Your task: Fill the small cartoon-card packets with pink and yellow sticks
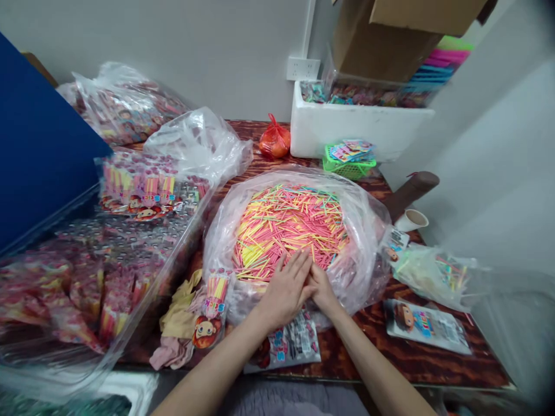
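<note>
In the middle of the head view, a clear plastic bag (366,254) lies spread open around a heap of thin pink and yellow sticks (290,222), with a few green ones. My left hand (286,289) is over the near edge of the heap, its fingers stretched out and laid against my right hand. My right hand (323,289) meets it from the right, fingers bent in; anything between the palms is hidden. Below my wrists lies a silver printed packet (299,341), partly covered by my left forearm. A filled stick packet (212,312) is just left of my left hand.
Filled packets (139,188) lie in a plastic-lined tray at left, beside a crumpled cloth (182,318). Behind stand a red bag (275,138), a green basket (347,167) and a white foam box (355,124). At right are a paper cup (411,220) and flat packets (427,326).
</note>
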{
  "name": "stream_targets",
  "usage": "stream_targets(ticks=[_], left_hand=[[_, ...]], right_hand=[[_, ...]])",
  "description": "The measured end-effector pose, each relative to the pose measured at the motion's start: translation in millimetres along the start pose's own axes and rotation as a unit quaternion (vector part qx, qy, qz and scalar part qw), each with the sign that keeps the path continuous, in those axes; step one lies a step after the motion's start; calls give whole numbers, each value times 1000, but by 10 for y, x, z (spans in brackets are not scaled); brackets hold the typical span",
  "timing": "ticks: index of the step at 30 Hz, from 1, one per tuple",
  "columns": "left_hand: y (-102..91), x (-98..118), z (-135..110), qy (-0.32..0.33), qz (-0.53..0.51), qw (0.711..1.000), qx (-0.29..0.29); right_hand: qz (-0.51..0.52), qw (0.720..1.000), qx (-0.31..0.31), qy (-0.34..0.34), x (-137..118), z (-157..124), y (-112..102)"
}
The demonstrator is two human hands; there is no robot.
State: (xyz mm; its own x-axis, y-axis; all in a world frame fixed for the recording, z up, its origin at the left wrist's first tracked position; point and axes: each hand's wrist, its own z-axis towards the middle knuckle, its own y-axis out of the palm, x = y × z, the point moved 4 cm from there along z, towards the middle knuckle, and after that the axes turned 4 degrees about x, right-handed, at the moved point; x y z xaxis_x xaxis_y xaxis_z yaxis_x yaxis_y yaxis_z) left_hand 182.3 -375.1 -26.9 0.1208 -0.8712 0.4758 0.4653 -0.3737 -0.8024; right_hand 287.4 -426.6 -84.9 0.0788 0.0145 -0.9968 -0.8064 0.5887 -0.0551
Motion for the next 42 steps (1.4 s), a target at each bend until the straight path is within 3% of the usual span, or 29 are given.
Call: stream_targets(ticks=[5, 9, 12, 16, 20, 25, 31, 35, 38, 42], left_hand=[[-196, -90, -313, -111, -34, 991, 62], [-183, -23, -670, -143, 9, 990, -12], [-89, -3, -829, -155, 43, 987, -28], [-24, -53, -885, -174, 27, 984, 25], [-47, -75, -897, -136, -2, 988, 76], [-37, -82, -921, -95, 26, 992, 82], [-9, -127, -970, -111, 27, 989, 93], [-81, -131, -991, -120, -38, 985, 121], [-192, -140, -966, -176, -152, 962, 141], [-354, -211, -932, -320, -303, 877, 190]], right_hand=[[-39, 999, -17, -4, -38, -1, -37], [-31, 1000, -5, 0, -20, -5, -41], [-26, 1000, -6, -11, -39, -17, -21], [-27, 1000, -8, -10, -118, -16, -17], [-75, 997, -13, 11, -126, 68, -55], [-207, 975, -23, -72, -118, 286, -86], [-354, 929, -25, -104, -128, 428, -96], [-356, 926, -13, -125, -225, 420, -136], [-261, 960, 17, -105, -315, 372, -171], [-103, 994, 6, -38, -399, 246, -127]])
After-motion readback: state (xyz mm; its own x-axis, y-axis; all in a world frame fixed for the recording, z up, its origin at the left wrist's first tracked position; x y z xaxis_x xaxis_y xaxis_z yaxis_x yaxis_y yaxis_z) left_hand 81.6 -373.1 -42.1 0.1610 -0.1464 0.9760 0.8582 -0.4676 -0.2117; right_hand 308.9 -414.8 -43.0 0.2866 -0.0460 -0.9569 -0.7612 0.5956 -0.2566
